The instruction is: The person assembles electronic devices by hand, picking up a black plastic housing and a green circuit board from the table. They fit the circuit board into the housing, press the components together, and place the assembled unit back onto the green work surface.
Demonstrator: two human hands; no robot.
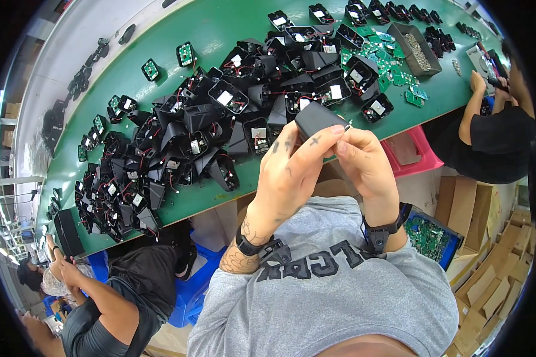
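Above the table's near edge, my left hand (289, 169) is closed around a black plastic housing (317, 119), its smooth outer side facing up. My left thumb lies along the housing toward its right end. At that end my right hand (368, 166) is closed, thumb and fingers pinched together. A tiny pale, metallic-looking bit (349, 125) shows by the fingertips; what the right hand grips is mostly hidden. Just beyond my hands lies a big heap of similar open black housings (226, 98), with red and black wires and white parts inside.
On the green table (143, 44) lie loose green circuit boards (393, 74) and a bin of small metal parts (420, 50). A pink stool (411, 152) and a crate of boards (432, 238) stand at right. Co-workers sit left (110, 303) and right (488, 143).
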